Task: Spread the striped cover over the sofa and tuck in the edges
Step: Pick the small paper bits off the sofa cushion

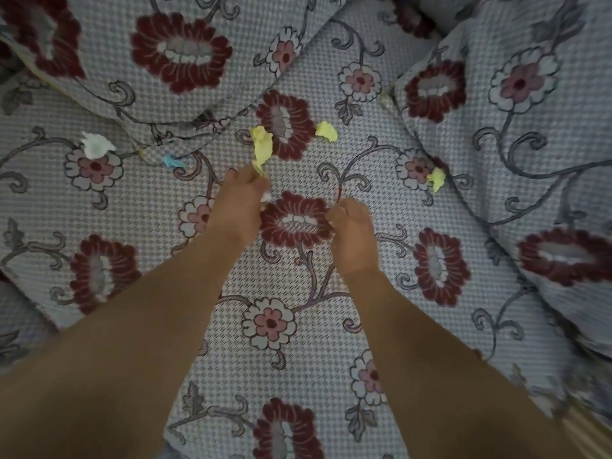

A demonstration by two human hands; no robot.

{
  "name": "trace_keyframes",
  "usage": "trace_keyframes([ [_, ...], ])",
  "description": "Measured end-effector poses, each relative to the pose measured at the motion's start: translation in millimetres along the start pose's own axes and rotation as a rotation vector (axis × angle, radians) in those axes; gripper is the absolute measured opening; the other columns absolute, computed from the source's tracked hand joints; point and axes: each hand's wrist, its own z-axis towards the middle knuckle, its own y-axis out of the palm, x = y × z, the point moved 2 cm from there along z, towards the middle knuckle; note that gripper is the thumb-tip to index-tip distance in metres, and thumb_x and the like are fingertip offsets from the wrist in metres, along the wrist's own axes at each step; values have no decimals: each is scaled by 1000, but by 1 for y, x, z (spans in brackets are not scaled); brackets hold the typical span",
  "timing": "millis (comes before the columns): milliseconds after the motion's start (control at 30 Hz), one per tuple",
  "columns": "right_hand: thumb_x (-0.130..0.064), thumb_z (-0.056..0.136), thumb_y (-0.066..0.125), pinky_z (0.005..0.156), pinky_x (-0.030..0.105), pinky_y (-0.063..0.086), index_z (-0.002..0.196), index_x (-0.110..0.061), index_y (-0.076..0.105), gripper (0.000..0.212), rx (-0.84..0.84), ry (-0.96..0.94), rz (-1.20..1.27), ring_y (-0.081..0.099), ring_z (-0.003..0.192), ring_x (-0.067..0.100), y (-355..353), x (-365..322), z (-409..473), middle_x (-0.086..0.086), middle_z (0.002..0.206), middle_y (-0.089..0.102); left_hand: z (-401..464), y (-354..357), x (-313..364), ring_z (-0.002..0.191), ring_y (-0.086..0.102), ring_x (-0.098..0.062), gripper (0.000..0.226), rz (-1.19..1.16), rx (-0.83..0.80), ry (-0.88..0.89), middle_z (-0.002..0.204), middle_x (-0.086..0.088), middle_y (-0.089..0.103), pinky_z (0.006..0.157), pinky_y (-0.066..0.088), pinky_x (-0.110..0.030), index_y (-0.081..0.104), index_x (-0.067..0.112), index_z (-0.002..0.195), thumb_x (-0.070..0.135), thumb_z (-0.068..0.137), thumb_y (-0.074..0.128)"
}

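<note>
Both bare arms are reaching forward and down over a sofa seat draped in a grey floral cover point(185, 326) with dark red blooms; no striped pattern is showing on it, so whether this is the task's cover I cannot tell. It is lying under and all around the hands, folding up into the backrest point(185, 58) ahead and over a cushion point(516, 134) at the right.

The left hand point(238, 203) is pinching the lower end of a yellow paper scrap point(261, 147) between curled fingertips. The scrap's long axis is running away from the person, straight ahead of that hand. The right hand point(351, 226) is sitting just beside it with fingers curled in at the cloth; whether it is gripping anything I cannot tell.

More litter is lying on the seat: a second yellow scrap point(326, 131) ahead between the hands, a third point(437, 180) well to the right, a white wad point(96, 145) and a small blue bit point(172, 161) to the left. The left hand is nearer the white and blue pieces, the right nearer the far yellow one.
</note>
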Motion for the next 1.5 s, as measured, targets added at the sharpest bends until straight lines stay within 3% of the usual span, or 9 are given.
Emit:
trace_keyframes([
  [200,21,77,46,56,37,51,110,-10,57,47,24,242,48,55,70,25,-46,28,15,12,102,57,3,-22,8,102,57,-32,29,-171,18,-48,116,-17,58,83,49,-39,68,4,106,-8,86,51],
  [400,1,90,47,48,35,39,138,-10,27,53,63,583,-201,56,67,31,-78,82,48,16,92,65,33,-46,18,102,57,-36,27,-165,104,-15,119,-20,54,85,48,-41,63,3,115,0,91,51],
  [567,-11,94,49,45,27,29,139,-16,25,51,-21,625,-292,56,71,29,-64,104,57,16,99,64,45,-41,15,107,55,-34,34,-124,109,-1,125,-17,49,87,47,-39,54,7,127,3,93,50],
  [733,-6,93,49,61,40,37,134,-12,31,45,36,599,-247,63,91,39,-53,116,69,21,104,64,64,-30,9,112,52,-34,44,-116,141,-26,129,-17,44,91,47,-38,48,9,132,-3,90,52],
  [867,-30,100,38,63,34,37,121,-8,45,32,138,415,-115,61,86,37,-49,95,81,20,100,63,67,-20,5,120,46,-35,56,-137,102,-69,135,-19,36,101,42,-40,40,9,138,6,87,62],
  [1000,-48,98,36,62,30,46,104,-9,62,47,121,197,26,58,77,25,-47,34,103,11,98,61,65,-16,3,126,41,-36,57,-146,80,-89,143,-17,23,106,40,-39,42,11,136,12,85,67],
  [1133,-24,98,45,62,35,52,118,-11,52,25,108,42,108,57,74,26,-38,-11,133,13,119,47,69,-16,3,138,27,-36,54,-92,35,-43,153,-11,17,109,38,-44,44,14,134,9,85,65],
  [1233,-18,97,52,63,34,56,132,-21,38,38,-17,4,75,56,74,20,-21,-23,144,14,129,33,68,-12,2,130,31,-36,47,-11,13,2,141,-11,36,100,44,-44,44,10,130,10,87,63],
  [1500,-1,93,47,63,38,52,111,-4,49,18,-21,-6,35,54,70,25,-4,-34,134,17,120,45,42,-6,-19,100,51,-27,30,-127,72,74,118,-12,50,74,45,-30,56,5,112,-6,84,58],
])
